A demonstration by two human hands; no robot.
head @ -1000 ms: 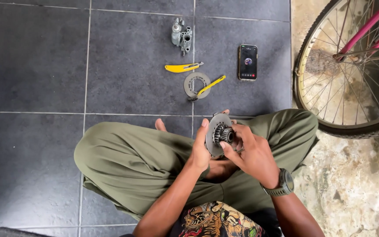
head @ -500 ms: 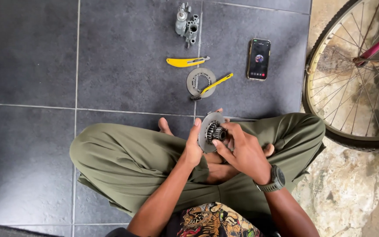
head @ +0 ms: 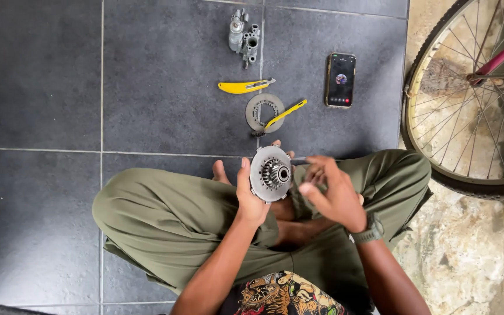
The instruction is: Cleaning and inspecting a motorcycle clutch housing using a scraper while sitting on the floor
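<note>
meanwhile left hand [head: 251,195] grips gear disc [head: 270,173]

A black rectangular phone [head: 340,80] lies on the dark tiles, its screen lit.

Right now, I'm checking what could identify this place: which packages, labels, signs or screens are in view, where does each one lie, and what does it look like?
Black rectangular smartphone: lies flat on the dark grey floor tiles, right of the yellow utility knife, beside the bicycle wheel; screen lit, dark, with a small round picture and coloured round buttons.
No packages, labels or signs show.
</note>
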